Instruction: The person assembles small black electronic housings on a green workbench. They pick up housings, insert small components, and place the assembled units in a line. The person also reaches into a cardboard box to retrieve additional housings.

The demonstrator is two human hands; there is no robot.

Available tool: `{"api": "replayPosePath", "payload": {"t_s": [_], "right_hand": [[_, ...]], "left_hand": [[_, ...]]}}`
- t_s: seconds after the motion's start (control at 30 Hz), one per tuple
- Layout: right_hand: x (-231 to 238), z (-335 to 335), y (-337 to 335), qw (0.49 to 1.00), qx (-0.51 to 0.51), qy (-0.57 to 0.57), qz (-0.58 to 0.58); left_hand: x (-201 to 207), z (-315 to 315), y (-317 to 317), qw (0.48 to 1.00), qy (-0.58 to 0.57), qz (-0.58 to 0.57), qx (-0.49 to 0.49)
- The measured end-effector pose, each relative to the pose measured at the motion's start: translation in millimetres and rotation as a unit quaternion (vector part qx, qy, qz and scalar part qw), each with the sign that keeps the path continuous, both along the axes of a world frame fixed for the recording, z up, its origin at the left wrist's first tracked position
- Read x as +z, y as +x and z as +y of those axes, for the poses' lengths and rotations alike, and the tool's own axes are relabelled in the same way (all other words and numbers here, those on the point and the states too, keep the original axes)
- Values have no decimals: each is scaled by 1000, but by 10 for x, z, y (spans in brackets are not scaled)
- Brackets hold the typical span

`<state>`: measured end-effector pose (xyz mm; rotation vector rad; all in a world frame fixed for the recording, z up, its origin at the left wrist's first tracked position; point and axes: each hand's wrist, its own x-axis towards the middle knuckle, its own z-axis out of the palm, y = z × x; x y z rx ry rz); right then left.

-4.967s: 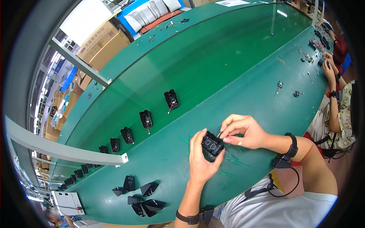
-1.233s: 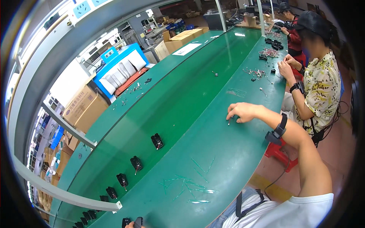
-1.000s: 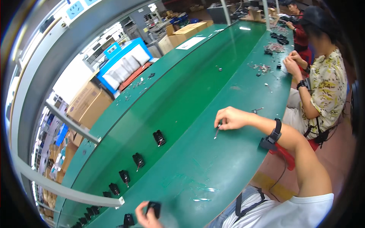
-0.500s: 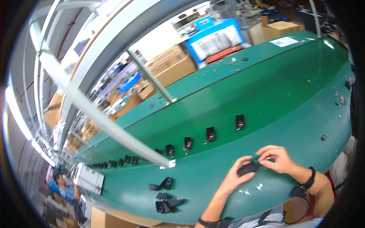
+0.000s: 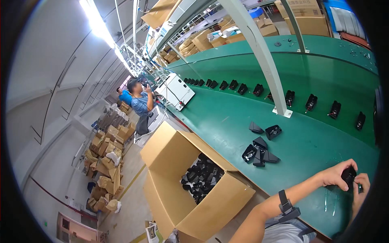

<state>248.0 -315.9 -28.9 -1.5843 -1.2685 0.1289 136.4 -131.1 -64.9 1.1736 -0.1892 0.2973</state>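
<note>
"Strip lights [image 5: 97, 24] are glowing along the ceiling, and the green bench [image 5: 227, 121] is stretching off toward a white metal box [image 5: 175, 93]. What's changing with our worker?"

"Both hands are meeting over one piece. A second ago the right hand [image 5: 360, 189] was off by itself, dangling a small wired part; now its fingertips are pressing in at the edge of a black housing [image 5: 348, 177]."

"And the left hand [image 5: 337, 177]?"

"It's gripping that housing, holding it up just above the bench, near some thin green strips [image 5: 334, 206] (I'm craning a bit to see past the knuckles)."

"Is the right one still carrying the wired part?"

"I can't tell; the fingers are hiding whatever they're pinching. I'd judge that handwork on this one housing is under way, not finished."

"The head is swinging leftward too."

"Yes, so a cardboard carton [image 5: 239, 202] heaped with black parts [image 5: 200, 180] is showing fully. Loose black pieces [image 5: 259, 151] are lying clustered on the bench, and a row of similar housings [image 5: 334, 109] is lining the darker strip beyond, a few trailing thin wires."
</note>
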Motion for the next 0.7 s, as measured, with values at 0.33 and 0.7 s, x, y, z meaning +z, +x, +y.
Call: {"api": "replayPosePath", "payload": {"t_s": [0.33, 0.7], "right_hand": [[13, -28, -10, 1000, -22, -17, 1], [158, -50, -104, 989, -8, -4, -147]], "left_hand": [[325, 7, -34, 988, 10, 152, 23], [216, -91, 7, 987, 18, 157, 0]]}}
